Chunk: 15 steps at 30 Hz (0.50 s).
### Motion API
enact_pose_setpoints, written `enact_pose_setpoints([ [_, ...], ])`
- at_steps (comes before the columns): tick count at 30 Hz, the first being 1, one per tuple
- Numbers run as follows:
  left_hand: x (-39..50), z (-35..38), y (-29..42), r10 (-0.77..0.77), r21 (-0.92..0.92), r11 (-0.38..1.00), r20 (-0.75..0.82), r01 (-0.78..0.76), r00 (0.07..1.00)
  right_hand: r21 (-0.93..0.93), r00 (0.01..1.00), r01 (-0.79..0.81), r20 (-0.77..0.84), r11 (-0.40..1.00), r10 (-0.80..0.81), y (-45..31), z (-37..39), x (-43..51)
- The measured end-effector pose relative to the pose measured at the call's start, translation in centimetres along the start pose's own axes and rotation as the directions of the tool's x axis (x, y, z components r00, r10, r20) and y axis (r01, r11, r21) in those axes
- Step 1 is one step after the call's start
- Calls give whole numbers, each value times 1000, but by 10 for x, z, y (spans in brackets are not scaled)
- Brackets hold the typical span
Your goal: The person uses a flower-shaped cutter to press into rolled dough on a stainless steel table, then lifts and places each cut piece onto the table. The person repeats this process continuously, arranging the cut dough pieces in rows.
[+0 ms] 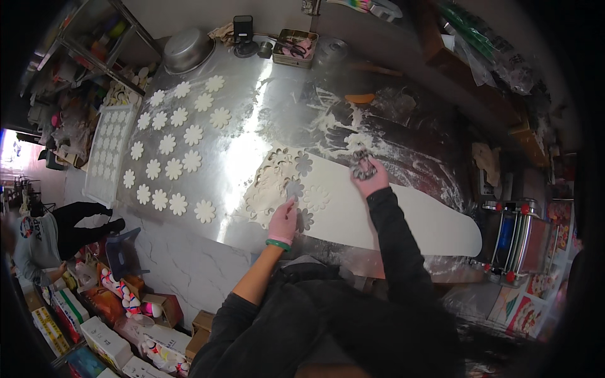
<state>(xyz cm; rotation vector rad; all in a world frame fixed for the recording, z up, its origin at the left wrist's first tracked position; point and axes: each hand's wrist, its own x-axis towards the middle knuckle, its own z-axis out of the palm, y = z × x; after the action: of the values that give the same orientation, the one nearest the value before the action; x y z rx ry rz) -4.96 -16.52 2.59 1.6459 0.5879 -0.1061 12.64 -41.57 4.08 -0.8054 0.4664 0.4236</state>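
Observation:
A long sheet of rolled dough [416, 222] lies across the metal table. My right hand [373, 179] holds a metal flower-shaped cutter [363, 165] above the sheet's far edge. My left hand [283, 222], with a green bangle at the wrist, is at the sheet's left part, its fingertips beside a flower-shaped hole [295, 188]. Whether anything is pinched there cannot be made out. To the right of that hand, a flower outline [316, 197] is pressed into the dough. Crumpled dough scrap [269, 189] with cut edges lies left of the holes. Several dough flowers [173, 168] are spread over the table's left side.
A tray [109, 156] of flower shapes adjoins the table's left edge. At the back stand a metal basin [187, 49] and a tin with scissors [296, 48]. An orange scraper [360, 98] lies among flour. A roller machine [517, 241] stands right. Another person [42, 241] is at far left.

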Motion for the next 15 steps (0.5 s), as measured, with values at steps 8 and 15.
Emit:
enact_pose_setpoints([
  [8, 37, -1, -20, -133, 178, 977, 57, 121, 989, -822, 792, 271, 486, -501, -369, -15, 15, 61],
  [15, 69, 3, 22, -249, 541, 839, 287, 58, 925, -882, 713, 382, 470, -275, -520, 24, 11, 25],
])
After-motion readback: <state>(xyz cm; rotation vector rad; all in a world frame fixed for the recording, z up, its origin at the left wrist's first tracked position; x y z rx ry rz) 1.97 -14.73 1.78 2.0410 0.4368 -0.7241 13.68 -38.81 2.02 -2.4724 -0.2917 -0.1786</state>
